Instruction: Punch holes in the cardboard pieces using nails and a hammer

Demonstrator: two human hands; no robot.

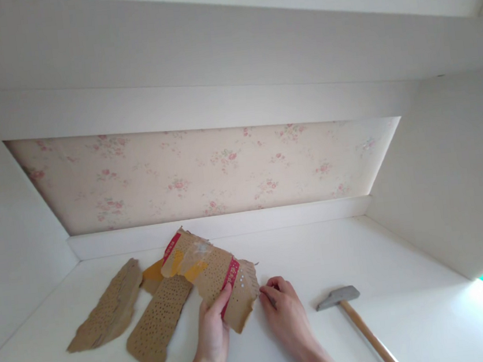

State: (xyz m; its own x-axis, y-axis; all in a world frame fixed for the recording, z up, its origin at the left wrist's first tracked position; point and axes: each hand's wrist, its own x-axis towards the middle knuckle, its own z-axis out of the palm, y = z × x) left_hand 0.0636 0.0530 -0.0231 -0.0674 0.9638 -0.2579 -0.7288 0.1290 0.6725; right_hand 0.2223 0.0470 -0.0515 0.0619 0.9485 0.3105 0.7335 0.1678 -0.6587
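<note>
My left hand (215,329) grips the lower side of a torn cardboard piece (209,260), thumb on top across its red printed strip. The piece is tilted up off the white surface, dotted with small holes, and has yellow patches and some clear tape. At its right edge my right hand (282,307) is closed in a pinch, fingertips close to the ragged border. What those fingertips hold, if anything, is too small to make out. A hammer (337,297) with a grey metal head and wooden handle lies to the right of my right hand.
Two more perforated cardboard scraps lie on the left: a brown jagged scrap (108,309) and a longer strip (159,324), beside a yellow-marked bit (151,275). White cabinet walls (441,170) and an overhead shelf (209,51) enclose the space. Floral wallpaper (223,171) covers the back.
</note>
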